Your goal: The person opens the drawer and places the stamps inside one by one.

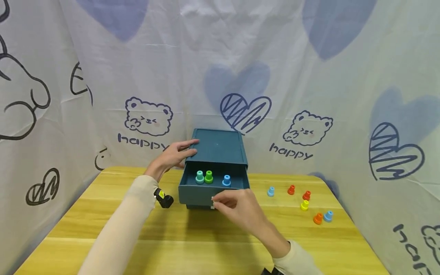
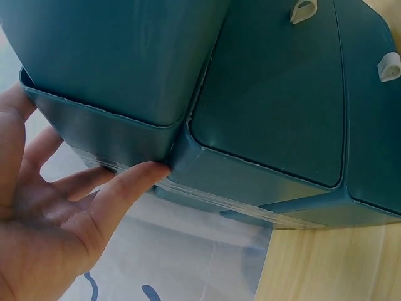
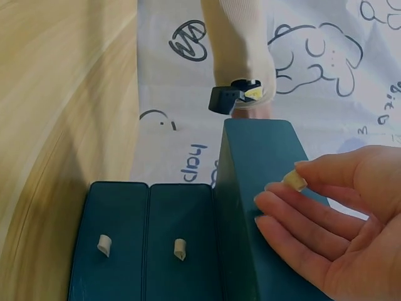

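My right hand [image 1: 237, 208] is at the front of the pulled-out top drawer [image 1: 213, 187], thumb and fingertips pinching its small pale tab [image 3: 294, 180]; the right wrist view shows that tab caught between thumb and forefinger, the other fingers lying loosely alongside; my left hand [image 1: 177, 154] is spread flat, fingers straight, pressing on the top left edge of the teal drawer box [image 1: 220, 147], and the left wrist view has a fingertip touching the box's corner; the box stands at the back middle of the tabletop [image 1: 103, 225], against the printed cloth backdrop [image 1: 309, 76]; the drawer sticks out toward me, open; inside it stand three pegs, a teal peg [image 1: 199, 177] touching a green peg [image 1: 208, 177], and a blue peg [image 1: 226, 180] a little apart to their right; two lower drawers, each with its own pale tab [image 3: 103, 244], sit shut beneath; out to the right, on the wood, lie loose pegs: a light blue one [image 1: 270, 191], an orange-red one [image 1: 291, 190], another orange-red [image 1: 306, 195] just above a yellow one [image 1: 304, 205], then an orange peg [image 1: 317, 218] beside a blue one [image 1: 328, 216]; a small black camera [image 1: 163, 199] is strapped at my left wrist.
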`<state>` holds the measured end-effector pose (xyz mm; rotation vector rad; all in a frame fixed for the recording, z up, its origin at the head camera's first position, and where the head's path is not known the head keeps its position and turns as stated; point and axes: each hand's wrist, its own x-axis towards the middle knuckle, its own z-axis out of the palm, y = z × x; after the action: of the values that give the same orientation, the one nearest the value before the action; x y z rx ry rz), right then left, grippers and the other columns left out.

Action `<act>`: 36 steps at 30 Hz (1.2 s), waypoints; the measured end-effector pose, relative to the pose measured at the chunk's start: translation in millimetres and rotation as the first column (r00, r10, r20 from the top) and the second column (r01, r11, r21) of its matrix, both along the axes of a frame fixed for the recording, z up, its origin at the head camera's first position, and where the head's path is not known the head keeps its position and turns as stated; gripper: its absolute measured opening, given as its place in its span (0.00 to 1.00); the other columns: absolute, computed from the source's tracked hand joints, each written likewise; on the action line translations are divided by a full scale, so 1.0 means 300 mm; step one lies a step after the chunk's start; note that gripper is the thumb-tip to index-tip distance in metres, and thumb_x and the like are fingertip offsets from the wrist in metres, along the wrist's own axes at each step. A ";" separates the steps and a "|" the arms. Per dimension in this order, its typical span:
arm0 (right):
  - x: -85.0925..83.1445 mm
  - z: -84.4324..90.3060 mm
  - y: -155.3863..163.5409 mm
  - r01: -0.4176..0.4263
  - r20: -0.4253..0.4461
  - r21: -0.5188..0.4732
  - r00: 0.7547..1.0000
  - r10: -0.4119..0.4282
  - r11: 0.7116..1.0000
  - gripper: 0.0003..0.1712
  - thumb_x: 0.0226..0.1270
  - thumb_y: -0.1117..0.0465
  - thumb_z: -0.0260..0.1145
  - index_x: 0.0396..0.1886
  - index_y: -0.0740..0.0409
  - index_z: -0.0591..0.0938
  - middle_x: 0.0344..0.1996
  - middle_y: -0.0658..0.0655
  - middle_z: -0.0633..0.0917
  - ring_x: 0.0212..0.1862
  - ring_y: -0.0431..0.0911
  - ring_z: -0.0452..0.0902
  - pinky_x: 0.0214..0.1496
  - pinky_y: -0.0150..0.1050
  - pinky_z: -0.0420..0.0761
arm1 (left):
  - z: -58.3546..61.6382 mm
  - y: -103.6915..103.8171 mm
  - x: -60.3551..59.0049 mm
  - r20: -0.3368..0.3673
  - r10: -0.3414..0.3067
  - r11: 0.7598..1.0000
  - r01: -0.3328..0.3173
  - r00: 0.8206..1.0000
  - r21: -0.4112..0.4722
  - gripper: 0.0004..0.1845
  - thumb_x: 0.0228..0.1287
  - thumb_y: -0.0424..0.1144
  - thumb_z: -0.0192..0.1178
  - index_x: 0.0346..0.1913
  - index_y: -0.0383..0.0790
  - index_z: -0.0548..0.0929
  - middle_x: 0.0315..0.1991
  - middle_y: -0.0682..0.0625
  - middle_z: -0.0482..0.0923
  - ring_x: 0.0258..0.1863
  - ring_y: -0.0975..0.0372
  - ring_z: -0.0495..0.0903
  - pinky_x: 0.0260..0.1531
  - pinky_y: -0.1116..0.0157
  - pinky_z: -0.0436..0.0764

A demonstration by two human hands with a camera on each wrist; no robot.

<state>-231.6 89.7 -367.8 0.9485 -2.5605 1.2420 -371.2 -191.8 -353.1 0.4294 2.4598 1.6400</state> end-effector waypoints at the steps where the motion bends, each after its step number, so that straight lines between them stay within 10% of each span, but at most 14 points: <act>1: -0.003 -0.004 0.003 0.004 -0.004 -0.004 1.000 -0.004 1.000 0.07 0.67 0.64 0.74 0.43 0.58 0.92 0.37 0.53 0.93 0.34 0.39 0.89 0.39 0.25 0.86 | -0.002 0.002 -0.001 -0.001 -0.001 1.000 0.001 1.000 0.001 0.32 0.78 0.52 0.56 0.80 0.55 0.64 0.84 0.44 0.51 0.80 0.41 0.57 0.68 0.36 0.74; 26: -0.114 -0.051 -0.028 0.088 -0.108 -0.105 0.989 -0.099 0.991 0.07 0.66 0.66 0.74 0.42 0.58 0.92 0.38 0.55 0.93 0.35 0.45 0.91 0.41 0.27 0.87 | -0.020 -0.003 0.002 -0.029 -0.016 1.000 0.016 0.999 -0.008 0.33 0.79 0.54 0.55 0.81 0.56 0.62 0.84 0.44 0.50 0.79 0.42 0.59 0.67 0.38 0.76; 32: -0.138 -0.060 -0.031 0.083 -0.107 -0.120 0.990 -0.096 0.989 0.07 0.67 0.66 0.72 0.43 0.59 0.92 0.38 0.55 0.93 0.36 0.45 0.90 0.41 0.27 0.87 | -0.023 -0.001 0.004 -0.039 -0.005 1.000 0.004 0.999 -0.023 0.32 0.78 0.54 0.55 0.81 0.57 0.63 0.84 0.43 0.51 0.53 0.51 0.75 0.55 0.53 0.83; 36: -0.155 -0.061 -0.034 0.082 -0.113 -0.127 0.989 -0.097 0.988 0.07 0.69 0.66 0.71 0.43 0.59 0.92 0.39 0.56 0.93 0.36 0.45 0.91 0.42 0.28 0.88 | -0.017 -0.002 0.002 -0.041 -0.007 1.000 0.006 0.999 -0.013 0.32 0.78 0.54 0.56 0.80 0.56 0.63 0.83 0.41 0.54 0.25 0.63 0.67 0.34 0.65 0.78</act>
<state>-278.2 79.6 -386.0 0.8457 -2.3787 1.2618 -370.8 -192.5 -358.1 0.4729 2.4943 1.6276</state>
